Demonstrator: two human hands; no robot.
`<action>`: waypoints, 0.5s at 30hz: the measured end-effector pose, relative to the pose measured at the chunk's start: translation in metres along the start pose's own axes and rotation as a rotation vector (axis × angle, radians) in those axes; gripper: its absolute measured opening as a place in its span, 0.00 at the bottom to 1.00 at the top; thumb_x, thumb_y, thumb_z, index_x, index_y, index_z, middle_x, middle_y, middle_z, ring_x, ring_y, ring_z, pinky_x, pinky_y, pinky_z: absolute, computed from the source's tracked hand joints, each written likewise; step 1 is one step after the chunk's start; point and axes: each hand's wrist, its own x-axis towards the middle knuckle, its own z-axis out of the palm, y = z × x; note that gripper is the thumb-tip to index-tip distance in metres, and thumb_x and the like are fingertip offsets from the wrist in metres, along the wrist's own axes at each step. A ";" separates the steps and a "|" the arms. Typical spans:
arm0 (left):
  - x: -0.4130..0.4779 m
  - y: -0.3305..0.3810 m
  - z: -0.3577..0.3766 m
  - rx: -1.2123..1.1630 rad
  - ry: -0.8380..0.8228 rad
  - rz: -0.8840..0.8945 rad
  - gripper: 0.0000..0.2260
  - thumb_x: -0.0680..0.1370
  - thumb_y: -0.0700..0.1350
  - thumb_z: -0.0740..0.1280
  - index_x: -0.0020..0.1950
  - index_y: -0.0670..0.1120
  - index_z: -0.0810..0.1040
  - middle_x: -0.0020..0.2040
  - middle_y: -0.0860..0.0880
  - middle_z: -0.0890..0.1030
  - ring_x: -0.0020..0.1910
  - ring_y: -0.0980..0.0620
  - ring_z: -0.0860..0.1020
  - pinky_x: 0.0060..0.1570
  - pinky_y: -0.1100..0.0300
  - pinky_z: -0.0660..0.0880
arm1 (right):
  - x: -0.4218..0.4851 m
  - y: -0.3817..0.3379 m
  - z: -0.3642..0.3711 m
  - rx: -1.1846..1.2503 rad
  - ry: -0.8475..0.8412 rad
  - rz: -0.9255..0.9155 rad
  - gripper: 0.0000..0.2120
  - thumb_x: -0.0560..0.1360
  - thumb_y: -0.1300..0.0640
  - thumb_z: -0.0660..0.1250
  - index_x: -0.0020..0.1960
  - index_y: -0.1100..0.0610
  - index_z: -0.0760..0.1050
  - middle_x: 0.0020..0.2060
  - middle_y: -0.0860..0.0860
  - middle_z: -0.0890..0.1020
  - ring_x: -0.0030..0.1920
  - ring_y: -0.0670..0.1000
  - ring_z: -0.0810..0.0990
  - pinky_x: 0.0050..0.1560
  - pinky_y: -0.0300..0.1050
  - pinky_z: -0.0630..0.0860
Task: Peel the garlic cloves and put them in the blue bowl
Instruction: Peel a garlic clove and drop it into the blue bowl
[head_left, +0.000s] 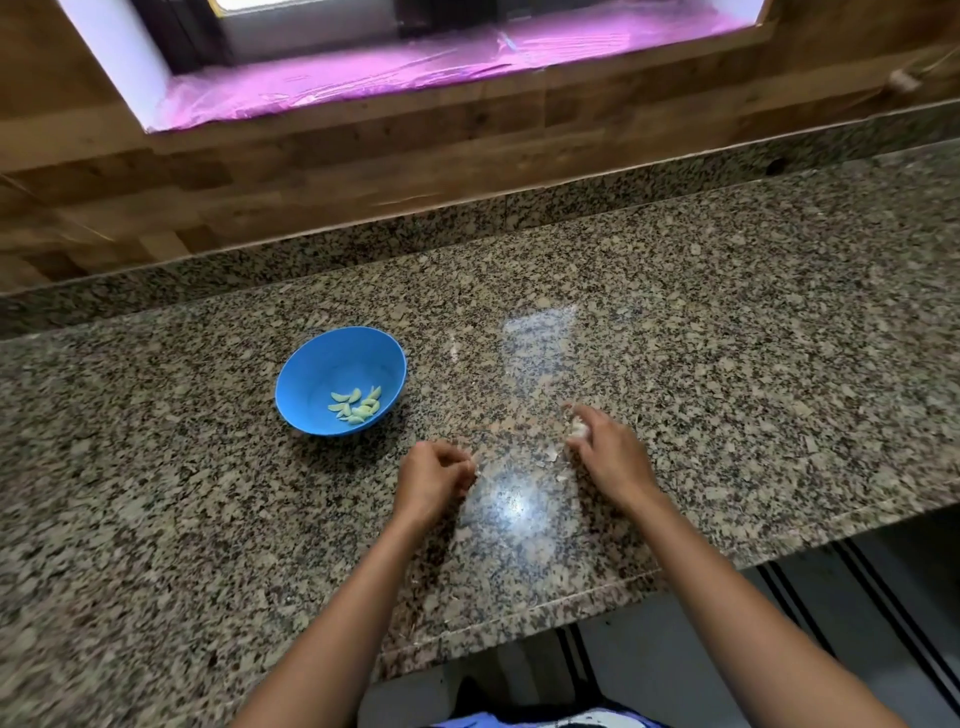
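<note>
Nearest the worktop's (727, 322) front edge, the left hand (434, 480) hovers with its fingers curled inward; something pale shows at their tips, but whether it is a clove or a scrap of skin I cannot tell. Just beyond it and to the right, the right hand (610, 452) pinches a whitish garlic piece (578, 428), papery-looking and blurred, its long axis unreadable. Small flakes of peel (553, 457) lie on the glossy speckled granite between the two hands. Farther back and toward the left end sits the blue bowl (311, 364), smooth plastic and round, holding a small heap of pale crescent-shaped peeled cloves (356, 404). The bowl lies nearer the left hand, so a finished clove would likely travel leftward and away.
</note>
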 end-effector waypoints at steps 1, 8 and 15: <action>0.001 0.002 -0.002 0.146 -0.021 0.034 0.03 0.73 0.39 0.71 0.46 0.41 0.82 0.41 0.48 0.83 0.39 0.53 0.81 0.41 0.61 0.79 | 0.001 0.005 0.001 -0.087 -0.028 0.016 0.25 0.77 0.56 0.62 0.72 0.52 0.60 0.65 0.53 0.73 0.59 0.52 0.75 0.65 0.48 0.68; 0.020 0.016 -0.008 0.414 -0.083 -0.013 0.04 0.70 0.38 0.74 0.41 0.41 0.81 0.37 0.48 0.82 0.36 0.56 0.80 0.33 0.66 0.75 | -0.024 -0.024 0.028 -0.041 -0.004 -0.291 0.28 0.78 0.47 0.58 0.75 0.51 0.54 0.74 0.48 0.57 0.74 0.48 0.54 0.74 0.50 0.52; 0.006 0.021 0.014 0.832 -0.009 0.325 0.02 0.77 0.37 0.66 0.46 0.39 0.77 0.44 0.44 0.80 0.43 0.49 0.78 0.47 0.55 0.79 | -0.032 -0.011 0.070 -0.377 -0.210 -0.385 0.34 0.74 0.34 0.34 0.74 0.50 0.32 0.73 0.46 0.34 0.73 0.46 0.34 0.71 0.50 0.31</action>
